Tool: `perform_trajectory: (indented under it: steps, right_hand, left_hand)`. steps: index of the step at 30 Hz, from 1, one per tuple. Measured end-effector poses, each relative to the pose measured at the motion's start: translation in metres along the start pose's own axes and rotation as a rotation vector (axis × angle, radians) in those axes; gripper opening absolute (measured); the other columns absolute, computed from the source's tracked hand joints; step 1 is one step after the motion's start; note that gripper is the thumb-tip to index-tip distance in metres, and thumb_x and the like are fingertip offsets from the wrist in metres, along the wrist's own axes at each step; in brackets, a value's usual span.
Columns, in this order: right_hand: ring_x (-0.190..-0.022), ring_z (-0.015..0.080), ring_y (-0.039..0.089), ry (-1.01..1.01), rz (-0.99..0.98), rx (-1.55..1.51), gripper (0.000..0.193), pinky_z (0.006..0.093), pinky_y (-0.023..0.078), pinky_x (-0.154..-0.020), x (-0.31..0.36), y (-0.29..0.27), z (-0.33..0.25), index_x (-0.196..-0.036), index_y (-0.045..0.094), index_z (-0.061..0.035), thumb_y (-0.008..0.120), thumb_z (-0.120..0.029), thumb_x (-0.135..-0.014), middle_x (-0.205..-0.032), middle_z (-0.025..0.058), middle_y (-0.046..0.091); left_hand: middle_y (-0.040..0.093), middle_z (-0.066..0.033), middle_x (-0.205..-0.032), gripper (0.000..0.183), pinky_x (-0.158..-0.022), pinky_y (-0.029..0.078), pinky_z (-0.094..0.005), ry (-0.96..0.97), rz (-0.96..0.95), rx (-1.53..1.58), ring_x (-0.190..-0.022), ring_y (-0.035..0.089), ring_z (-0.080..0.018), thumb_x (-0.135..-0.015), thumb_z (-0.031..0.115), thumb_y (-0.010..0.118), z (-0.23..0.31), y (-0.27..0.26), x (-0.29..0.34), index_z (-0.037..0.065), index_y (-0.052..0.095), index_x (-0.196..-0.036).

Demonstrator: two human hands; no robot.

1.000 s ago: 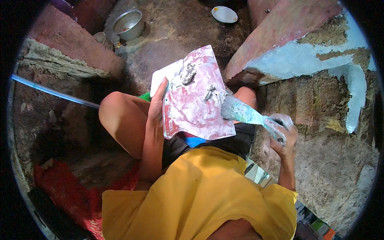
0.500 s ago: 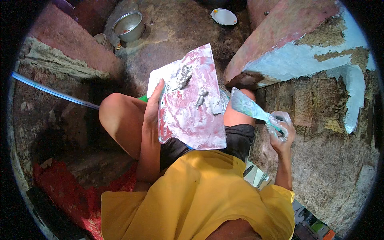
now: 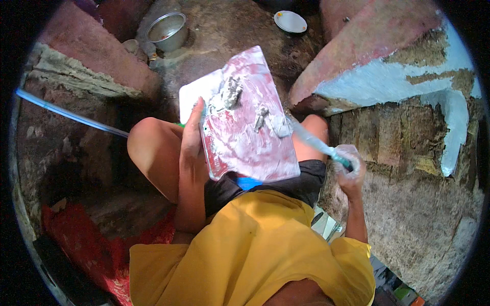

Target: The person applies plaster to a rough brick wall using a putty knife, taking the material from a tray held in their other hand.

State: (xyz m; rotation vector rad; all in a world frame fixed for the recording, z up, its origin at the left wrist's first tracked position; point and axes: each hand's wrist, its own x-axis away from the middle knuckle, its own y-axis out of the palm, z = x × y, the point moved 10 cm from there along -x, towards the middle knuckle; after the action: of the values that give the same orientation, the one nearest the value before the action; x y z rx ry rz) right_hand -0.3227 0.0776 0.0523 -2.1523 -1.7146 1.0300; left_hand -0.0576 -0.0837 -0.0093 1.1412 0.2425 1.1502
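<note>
My left hand (image 3: 192, 130) grips the left side of a flat reddish board (image 3: 250, 153) smeared with white putty, its thumb on top and its other fingers hidden underneath. At the board's upper left, beside that thumb, shows a flat white piece (image 3: 193, 92). A grey-white lump of putty (image 3: 232, 93) sits near the upper middle, with a smaller dab (image 3: 261, 118) to its right. Closed around the green handle of a putty knife (image 3: 312, 142) is my right hand (image 3: 351, 171), coated in white. The knife's blurred blade reaches the board's right edge; whether it touches, I cannot tell.
A metal pot (image 3: 167, 32) and a white plate (image 3: 290, 22) stand on the floor ahead. To the right is a rough wall (image 3: 393, 132), partly coated pale blue. A pale blue hose (image 3: 71, 113) crosses on the left, above red cloth (image 3: 84, 250).
The putty knife has swung left and down from above my right knee to the board's right edge. The board has tilted and its lower right corner has shifted right and up.
</note>
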Motion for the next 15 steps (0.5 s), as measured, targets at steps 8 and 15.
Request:
perform_trajectory:
  steps: [8,15]
  right_hand:
    - [-0.058,0.0053,0.052,0.661,-0.076,-0.546,0.033,0.0174,0.037,-0.041,0.012,0.023,0.024,-0.108,0.056,0.0007,0.061,-0.019,-0.083,-0.077,0.0037,0.059]
    - [-0.049,0.0045,0.046,0.688,-0.133,-0.399,0.027,0.0188,0.033,-0.04,0.012,0.026,0.031,-0.112,0.058,-0.0036,0.057,-0.009,-0.085,-0.066,-0.0001,0.057]
  left_hand:
    - [0.058,-0.013,-0.11,0.044,-0.085,0.049,-0.0344,0.035,0.018,-0.135,-0.094,0.06,-0.02,-0.095,0.035,0.043,-0.008,-0.021,-0.003,0.0,0.045,-0.121]
    - [0.058,-0.0124,-0.111,0.043,-0.084,0.049,-0.035,0.008,0.052,-0.084,-0.096,0.059,-0.0205,-0.094,0.035,0.044,-0.003,-0.008,0.012,0.002,0.046,-0.122]
